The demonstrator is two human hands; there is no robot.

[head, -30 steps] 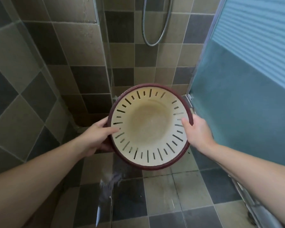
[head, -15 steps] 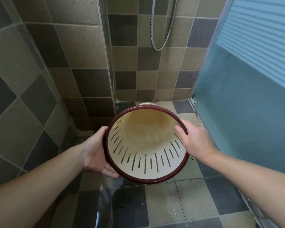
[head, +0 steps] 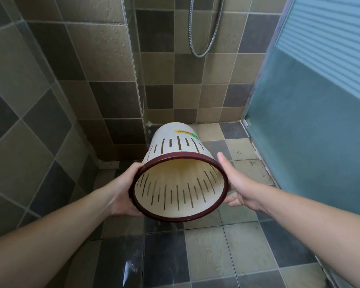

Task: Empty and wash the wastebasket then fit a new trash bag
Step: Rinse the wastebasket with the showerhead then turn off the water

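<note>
I held the wastebasket in the air above the tiled shower floor, in front of the corner where the glass partition met the tiled wall. 1 second before, its open mouth had faced straight up at me and I could see down to its base. Half a second later it had begun to tip. Now it lay almost on its side, its dark red rim towards me and its closed base pointing away and down towards the far wall, so the cream outer wall with its slots and a yellow and green label showed above the rim. No rubbish showed inside, only a brownish stain down the inner wall. I judged that it had been emptied and that I was turning it to rinse it or drain it; no new bag was in sight.

My left hand gripped the rim on the left side of the wastebasket, thumb over the top edge and fingers curled under it. My right hand lay against the right side of the rim with fingers nearly straight, thumb raised and pointing away from me; its grip was apart, steadying, not clamped.

A shower hose hung looped on the wall beyond the wastebasket, and a frosted blue door stood to its right.
</note>
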